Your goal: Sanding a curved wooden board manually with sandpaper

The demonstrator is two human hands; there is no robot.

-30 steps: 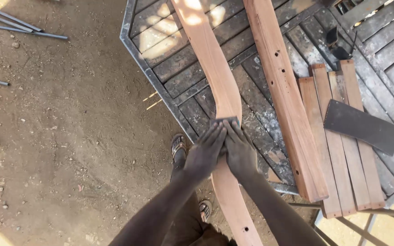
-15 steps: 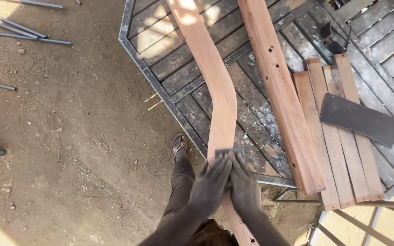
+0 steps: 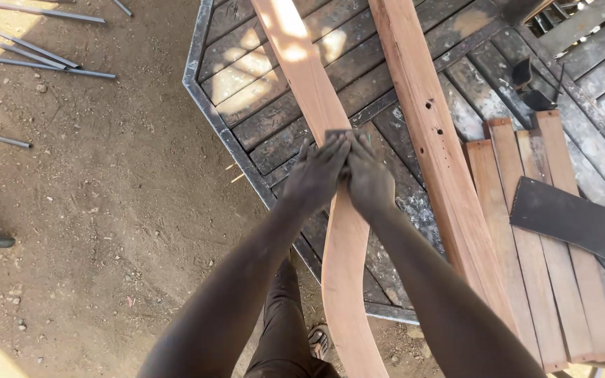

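Both hands, the left hand and right hand, pressed flat side by side on a sandpaper piece, have slid farther up the curved wooden plank lying across the slatted table, so the rubbing stroke continues.

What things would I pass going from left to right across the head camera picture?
Grey metal rods → dirt ground → left hand → right hand → straight wooden plank → dark flat sheet.

Single head-worn camera, aimed steeply downward at close range; the slatted work table fills the frame's right, dirt ground the left.
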